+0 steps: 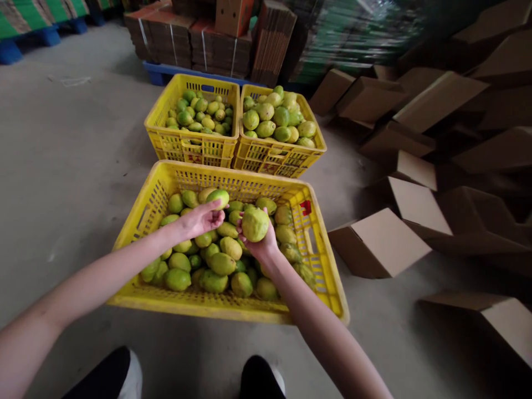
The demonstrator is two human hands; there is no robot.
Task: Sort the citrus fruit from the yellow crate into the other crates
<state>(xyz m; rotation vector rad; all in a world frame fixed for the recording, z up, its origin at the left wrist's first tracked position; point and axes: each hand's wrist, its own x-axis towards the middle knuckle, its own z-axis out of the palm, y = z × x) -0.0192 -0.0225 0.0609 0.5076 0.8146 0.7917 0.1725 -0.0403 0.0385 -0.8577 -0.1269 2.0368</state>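
Both my hands are above a large yellow plastic crate (226,313) of green and yellow lemons (222,264). In my left hand (201,219) a smooth green lemon (218,197) is held between thumb and fingers, over the crate's far half. My right hand (266,244) grips a bigger, lumpy yellow-green lemon (255,224) from below and behind, right of the left hand. The two held lemons are apart. Part of the right hand's fingers is hidden behind its lemon.
Two smaller yellow crates, a left one (191,145) and a right one (280,160), hold more lemons just beyond. Bundled flat cardboard (166,41) lies on a blue pallet (155,75) at the back. Cardboard boxes (384,241) are scattered on the right. My shoes (132,377) are at the bottom.
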